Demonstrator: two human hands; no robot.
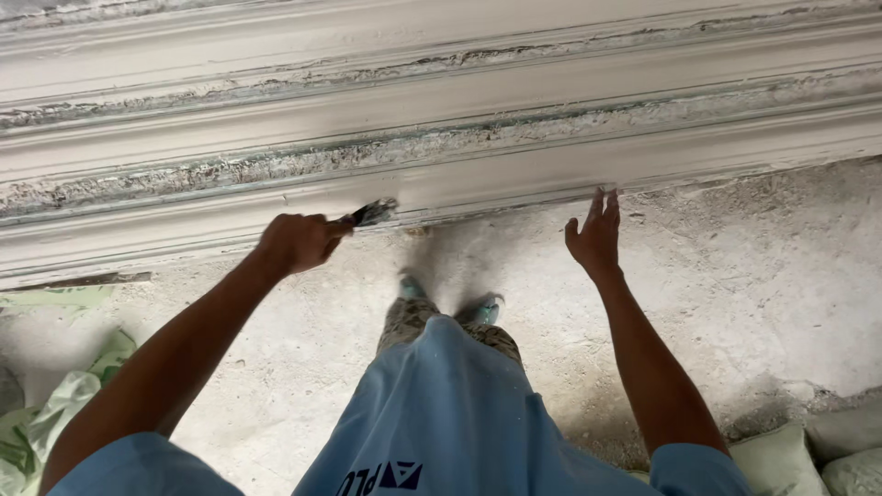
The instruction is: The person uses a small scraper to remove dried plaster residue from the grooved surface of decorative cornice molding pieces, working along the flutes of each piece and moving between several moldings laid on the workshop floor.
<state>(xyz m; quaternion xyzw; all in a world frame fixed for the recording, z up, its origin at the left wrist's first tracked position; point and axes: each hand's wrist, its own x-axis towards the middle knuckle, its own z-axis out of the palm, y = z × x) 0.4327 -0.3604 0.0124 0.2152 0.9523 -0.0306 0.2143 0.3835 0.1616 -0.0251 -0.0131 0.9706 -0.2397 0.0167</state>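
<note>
We see a small scraping tool (371, 213) just left of the frame's centre, its dusty blade tip touching the lower band of a long plaster moulding (441, 138). Its long axis runs from lower left to upper right, blade end pointing up and right; the handle is hidden in the left hand (299, 242), which is clenched around it. The right hand (595, 237) is right of centre, fingers spread apart and holding nothing, fingertips at the moulding's bottom edge.

The moulding fills the upper half of the frame as stepped ridges and grooves, running almost level with a slight rise to the right. Crumbly residue lies in its grooves.

Below it we see a dusty concrete floor (753, 276), open between the two hands and widest at the right. Two teal shoes (480, 310) stand at the centre, near the moulding's edge. Pale green sacks (55, 404) crowd the lower left corner, and more sacks (781, 459) sit at the lower right.
</note>
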